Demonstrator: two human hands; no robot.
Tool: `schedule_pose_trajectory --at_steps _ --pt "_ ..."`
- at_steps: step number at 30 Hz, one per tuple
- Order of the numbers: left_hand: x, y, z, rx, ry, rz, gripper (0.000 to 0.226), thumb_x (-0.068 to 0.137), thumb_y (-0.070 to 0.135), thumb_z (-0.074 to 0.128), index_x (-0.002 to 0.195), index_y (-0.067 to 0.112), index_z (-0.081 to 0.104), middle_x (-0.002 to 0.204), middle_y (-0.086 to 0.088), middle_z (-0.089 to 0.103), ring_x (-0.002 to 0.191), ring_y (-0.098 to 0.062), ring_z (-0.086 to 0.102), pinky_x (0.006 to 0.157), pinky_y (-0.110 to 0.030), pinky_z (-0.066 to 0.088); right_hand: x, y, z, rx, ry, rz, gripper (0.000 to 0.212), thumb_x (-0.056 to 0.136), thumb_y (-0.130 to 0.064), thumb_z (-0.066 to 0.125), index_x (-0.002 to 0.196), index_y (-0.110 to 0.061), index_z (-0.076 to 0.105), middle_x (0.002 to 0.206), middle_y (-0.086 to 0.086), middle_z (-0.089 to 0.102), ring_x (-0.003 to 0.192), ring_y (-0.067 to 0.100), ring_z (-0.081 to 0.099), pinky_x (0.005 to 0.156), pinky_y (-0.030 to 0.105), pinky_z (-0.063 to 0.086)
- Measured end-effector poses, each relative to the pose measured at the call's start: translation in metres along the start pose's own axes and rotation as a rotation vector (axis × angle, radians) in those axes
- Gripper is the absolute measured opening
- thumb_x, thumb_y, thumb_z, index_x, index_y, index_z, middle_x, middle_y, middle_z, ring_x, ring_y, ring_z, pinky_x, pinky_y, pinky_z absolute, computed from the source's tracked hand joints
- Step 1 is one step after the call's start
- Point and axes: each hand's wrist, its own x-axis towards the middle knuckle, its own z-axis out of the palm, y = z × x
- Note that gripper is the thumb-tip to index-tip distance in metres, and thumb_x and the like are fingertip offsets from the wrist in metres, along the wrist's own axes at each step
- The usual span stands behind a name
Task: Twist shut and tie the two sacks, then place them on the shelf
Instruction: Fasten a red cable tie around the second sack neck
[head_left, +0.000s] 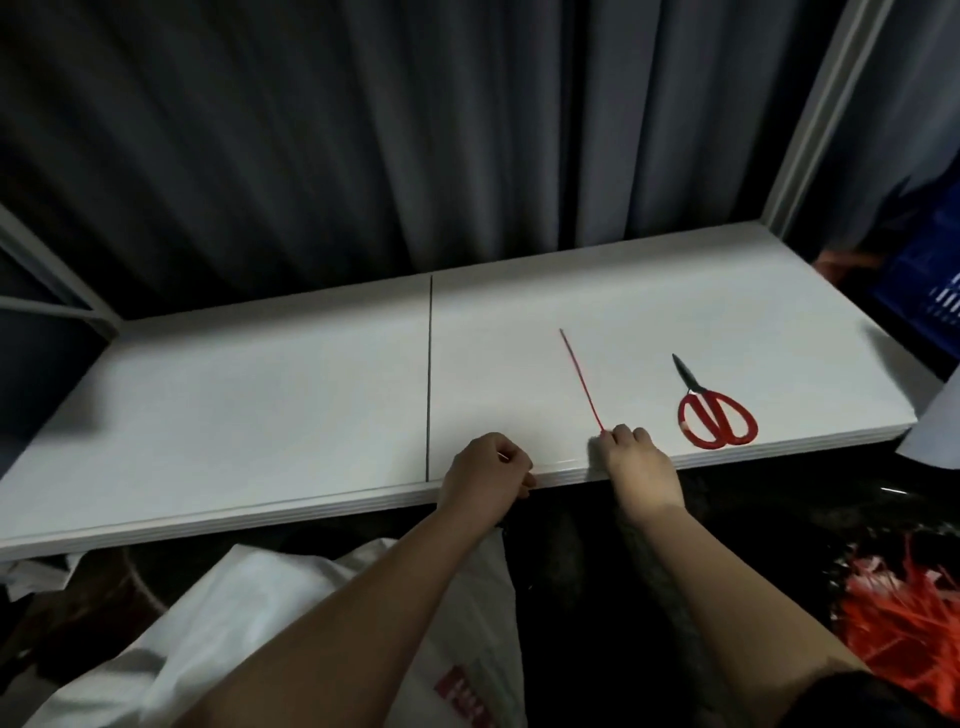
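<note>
Counting what's on the white shelf board (260, 405): one red tie string (581, 379), one pair of red-handled scissors (714, 410), and both hands at the front edge. The string lies flat with its long axis running from about 11 o'clock at the far end down to 5 o'clock at the near end, where the right hand (636, 462) pinches it with curled fingers. The scissors sit just beside that hand at its 2 o'clock, blades closed and pointing to 11 o'clock, handles toward the front edge.

The left hand (488, 475) is curled into a fist on the shelf edge, at 9 o'clock from the right hand; something thin seems to sit between its fingers, but I can't tell what (too blurry).

Only one sack shows clearly: a white sack (270, 639) below the shelf at 7 o'clock, under the left forearm. It has a red printed label with white characters, not readable. A pile of red strings (893, 623) sits at 4 o'clock. Dark curtains (311, 130) hang behind the shelf.
</note>
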Motion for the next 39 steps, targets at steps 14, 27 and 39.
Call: schedule_pose_trajectory --at_steps 14,27,39 --pt "-0.123 0.043 -0.155 -0.044 0.131 0.125 0.012 0.086 0.013 0.050 0.076 0.015 0.055 0.075 -0.001 0.069 0.064 -0.018 0.064 0.058 -0.024 0.040 -0.039 -0.086 -0.182 0.408 0.128 -0.196 0.027 0.096 -0.016 0.045 0.120 -0.016 0.057 0.117 0.008 0.054 0.087 0.034 0.065 0.077 0.040 0.051" --pt "-0.364 -0.101 -0.330 -0.047 0.801 0.085 0.020 0.086 0.015 0.054 0.106 0.017 0.053 0.093 0.000 0.062 0.087 -0.024 0.060 0.083 -0.038 0.048 -0.222 -0.362 -0.290 0.497 -0.024 -0.684 0.012 0.094 -0.020 0.040 0.104 -0.021 0.048 0.092 0.006 0.072 0.082 0.032 0.065 0.076 0.038 0.052" --pt "-0.465 -0.272 -0.379 -0.201 1.038 -0.405 0.095 0.068 0.031 0.077 0.143 0.000 0.027 0.147 -0.020 0.032 0.137 -0.033 0.031 0.111 -0.036 0.027 -0.314 -0.559 -0.223 0.832 -0.380 -0.713 0.026 0.085 -0.011 0.051 0.110 -0.014 0.059 0.092 0.001 0.053 0.093 0.023 0.056 0.088 0.031 0.043"
